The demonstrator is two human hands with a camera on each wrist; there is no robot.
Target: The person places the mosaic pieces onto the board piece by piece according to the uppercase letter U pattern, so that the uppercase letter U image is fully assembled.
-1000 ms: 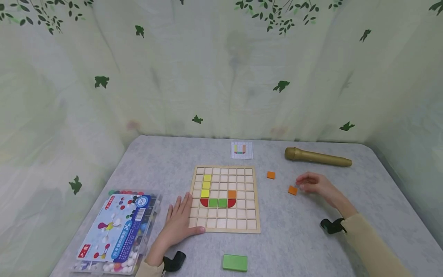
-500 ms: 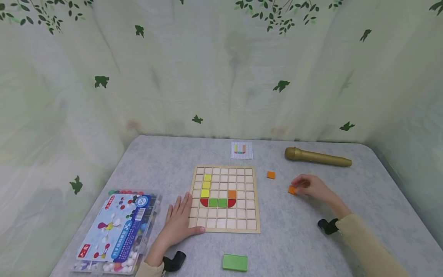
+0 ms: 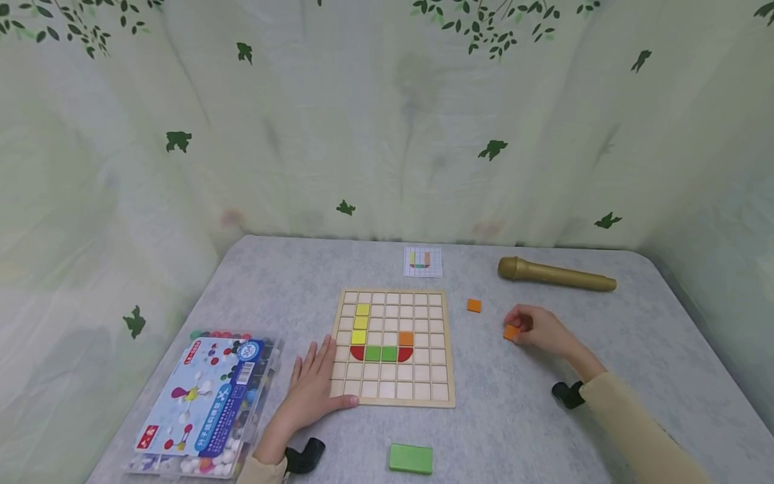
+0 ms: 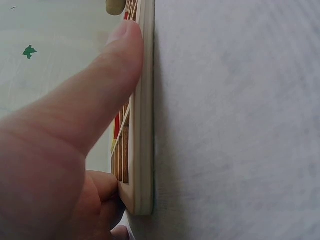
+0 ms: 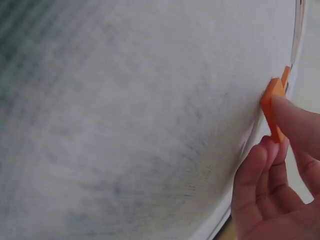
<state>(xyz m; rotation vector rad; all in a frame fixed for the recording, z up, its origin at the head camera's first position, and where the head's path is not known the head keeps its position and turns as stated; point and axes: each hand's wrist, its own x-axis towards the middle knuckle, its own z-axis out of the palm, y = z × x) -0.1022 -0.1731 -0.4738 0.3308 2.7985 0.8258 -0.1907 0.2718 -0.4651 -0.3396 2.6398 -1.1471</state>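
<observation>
My left hand (image 3: 316, 386) rests along the left edge and lower left corner of a wooden grid board (image 3: 449, 376), fingers spread and straight. In the left wrist view the thumb (image 4: 112, 65) lies on the board's rim (image 4: 145, 150). Several tiles sit in the grid: a column of yellow squares (image 3: 360, 323), two green squares (image 3: 381, 353), red rounded corner pieces (image 3: 404, 354) and one orange square (image 3: 406, 339). To the right of the board, my right hand (image 3: 544, 331) pinches an orange square tile (image 5: 272, 102) by its edge, thumb against it, close over the table.
Another orange tile (image 3: 474, 306) lies between board and right hand. A printed pattern card (image 3: 422, 262) is behind the board, a gold microphone-shaped object (image 3: 556, 274) at back right. A plastic case of molecular model parts (image 3: 202, 396) stands left; a green block (image 3: 410, 459) lies in front.
My right hand has moved left to the nearer orange tile and taken hold of it between thumb and fingers. The left hand stays on the board.
</observation>
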